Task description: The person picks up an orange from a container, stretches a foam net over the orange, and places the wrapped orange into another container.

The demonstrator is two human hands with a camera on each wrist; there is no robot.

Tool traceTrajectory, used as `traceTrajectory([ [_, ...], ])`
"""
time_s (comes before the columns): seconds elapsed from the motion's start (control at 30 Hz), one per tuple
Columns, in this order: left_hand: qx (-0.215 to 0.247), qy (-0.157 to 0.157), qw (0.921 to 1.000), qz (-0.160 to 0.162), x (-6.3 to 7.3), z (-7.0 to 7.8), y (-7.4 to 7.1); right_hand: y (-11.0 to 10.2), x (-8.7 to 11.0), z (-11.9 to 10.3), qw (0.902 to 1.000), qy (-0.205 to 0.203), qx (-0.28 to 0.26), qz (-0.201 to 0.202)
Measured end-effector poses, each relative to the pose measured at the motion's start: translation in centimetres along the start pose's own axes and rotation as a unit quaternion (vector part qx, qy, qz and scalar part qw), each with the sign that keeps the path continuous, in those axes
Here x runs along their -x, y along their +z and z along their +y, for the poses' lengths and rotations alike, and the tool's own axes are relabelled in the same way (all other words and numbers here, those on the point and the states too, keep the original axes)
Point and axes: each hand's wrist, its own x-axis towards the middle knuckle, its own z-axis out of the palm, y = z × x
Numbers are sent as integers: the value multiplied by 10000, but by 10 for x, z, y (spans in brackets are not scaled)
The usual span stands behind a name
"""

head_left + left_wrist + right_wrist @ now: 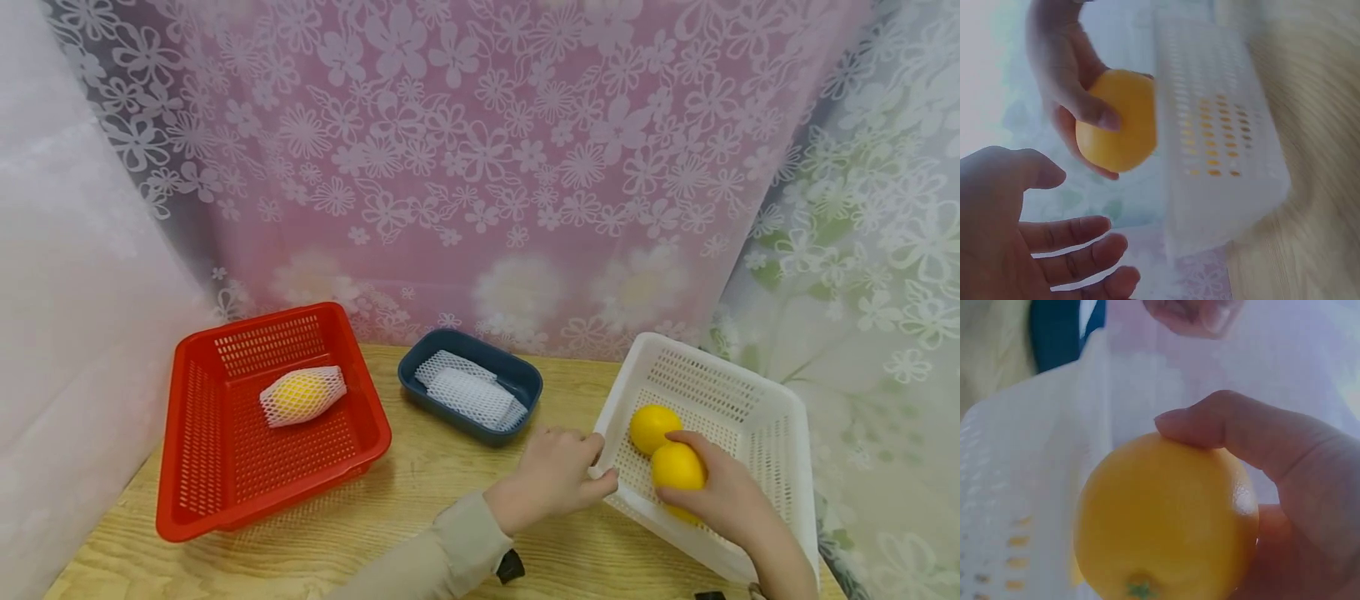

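My right hand (726,493) grips a yellow-orange orange (677,467), thumb and fingers curled around its sides. In the right wrist view, a small green stem mark shows on the held orange (1166,519). It is over the white basket (772,398), where another orange (654,427) lies and a bit of yellow shows beneath the held one. My left hand (553,471) hovers by that basket's left rim, holding nothing; in the left wrist view its fingers (1079,259) are loosely spread.
A blue dish (420,400) with several white foam net sleeves (472,396) stands at the table's back middle. On the left is a red basket (202,517) holding one yellow fruit in a foam net (300,396). Flowered curtains (480,167) enclose the wooden table (420,475).
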Motion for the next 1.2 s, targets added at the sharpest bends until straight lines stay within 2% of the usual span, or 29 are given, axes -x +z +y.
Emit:
traceTrajectory([
  [0.07, 845, -22, 9964, 11, 3, 0, -7, -3, 3, -9, 9998, -77, -165, 41],
  [0.17, 1974, -213, 9800, -150, 11, 2, -16, -5, 7, -24, 9991, -172, -386, 65],
  [0.27, 3031, -537, 9506, -393, 19, 6, -22, -6, 11, -38, 9981, -286, -545, 70],
  [0.4, 4056, -810, 9092, -484, 30, 8, -23, -2, 15, -55, 9968, -415, -670, 136],
  [0.6, 4874, -751, 8694, -308, 45, 2, -13, 14, 15, -76, 9959, -529, -701, 210],
  [0.77, 5391, -910, 8370, -241, 60, -7, 3, 36, 11, -90, 9952, -568, -768, 214],
  [0.9, 5812, -1022, 8071, -165, 71, -16, 18, 58, 7, -97, 9929, -620, -1005, 163],
  [1.03, 6172, -1274, 7764, 70, 82, -29, 33, 83, 0, -98, 9829, -609, -1738, 62],
  [1.2, 6276, -1654, 7597, 406, 95, -46, 49, 120, -9, -93, 9616, -737, -2634, -229],
])
